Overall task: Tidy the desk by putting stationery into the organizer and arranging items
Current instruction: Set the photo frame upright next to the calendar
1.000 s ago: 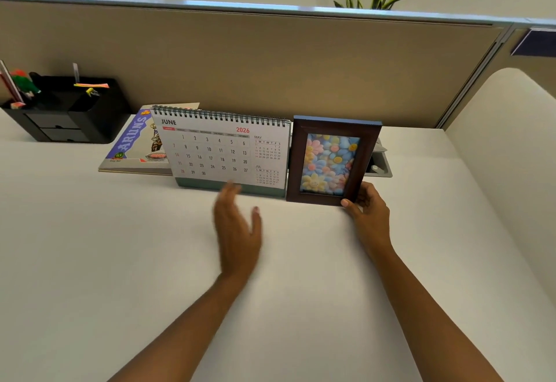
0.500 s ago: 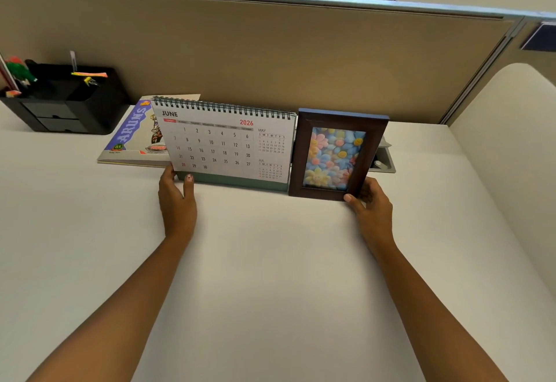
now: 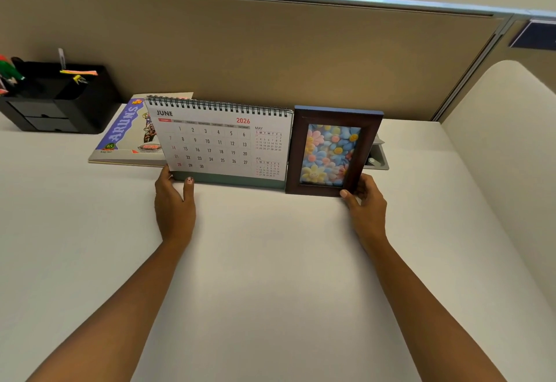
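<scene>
Two hands on two standing items, both at the far side of the desk [image 3: 270,276], near the partition [image 3: 270,51].

Left hand [image 3: 174,207]: closed on the near left corner of the desk calendar [image 3: 219,144], thumb on the front of the teal base, fingers tucked round the left end and hidden there. Right hand [image 3: 365,204]: gripping the lower right corner of the photo frame [image 3: 332,153], thumb on the front edge, fingers behind it.

Calendar and frame stand side by side, touching or nearly so; cannot tell which. Together they form one row, long axis running left to right, roughly parallel to the partition. Each hand sits at an outer end of that row, so the pair is bracketed: left hand nearer the calendar, right hand nearer the frame, both items just ahead of the fingertips.

A book [image 3: 126,135] lies flat behind the calendar's left end, partly covered by it. Organizer [image 3: 60,102], black, stands far left, well apart from both hands, with pens and coloured bits already in it. A grey tray-like thing [image 3: 377,160] pokes out behind the frame, mostly hidden.

Judgement: this looks like the arranging stage. Any squaring-up likely means sliding the row as one along or toward the partition; uneven pushing would skew it.
</scene>
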The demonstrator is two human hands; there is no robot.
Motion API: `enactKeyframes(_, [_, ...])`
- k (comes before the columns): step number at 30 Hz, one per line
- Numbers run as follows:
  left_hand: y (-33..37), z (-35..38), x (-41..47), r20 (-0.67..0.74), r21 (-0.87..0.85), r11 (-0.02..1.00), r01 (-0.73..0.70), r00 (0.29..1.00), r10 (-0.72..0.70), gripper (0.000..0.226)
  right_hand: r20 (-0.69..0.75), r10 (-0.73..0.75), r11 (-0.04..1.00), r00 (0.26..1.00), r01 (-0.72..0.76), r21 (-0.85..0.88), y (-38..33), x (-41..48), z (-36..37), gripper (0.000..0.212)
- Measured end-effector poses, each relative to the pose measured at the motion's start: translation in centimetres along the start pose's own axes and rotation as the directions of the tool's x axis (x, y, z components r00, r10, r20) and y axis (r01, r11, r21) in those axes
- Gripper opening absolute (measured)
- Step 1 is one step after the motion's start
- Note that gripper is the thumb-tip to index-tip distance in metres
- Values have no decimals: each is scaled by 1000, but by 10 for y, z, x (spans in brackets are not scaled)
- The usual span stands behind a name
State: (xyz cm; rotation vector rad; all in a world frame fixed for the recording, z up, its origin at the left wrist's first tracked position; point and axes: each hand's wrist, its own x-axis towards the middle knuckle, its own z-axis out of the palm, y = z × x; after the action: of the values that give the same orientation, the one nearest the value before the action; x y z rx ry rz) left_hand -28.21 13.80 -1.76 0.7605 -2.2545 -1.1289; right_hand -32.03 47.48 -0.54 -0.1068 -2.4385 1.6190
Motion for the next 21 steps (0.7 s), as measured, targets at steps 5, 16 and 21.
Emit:
enactKeyframes(5, [-1, 0, -1, 2, 29, 1000, 6, 1000, -6, 52, -2, 6, 1000, 1000, -6, -3, -1, -1, 0, 41])
enactKeyframes(16, [3, -4, -10, 6, 44, 999, -10, 1000, 10, 54, -29, 38, 999, 999, -38, -5, -2, 0, 2, 42])
enactKeyframes(21, [1, -6, -14, 28, 98, 995, 5, 1000, -8, 62, -87, 56, 998, 995, -56, 2, -2, -3, 3, 48])
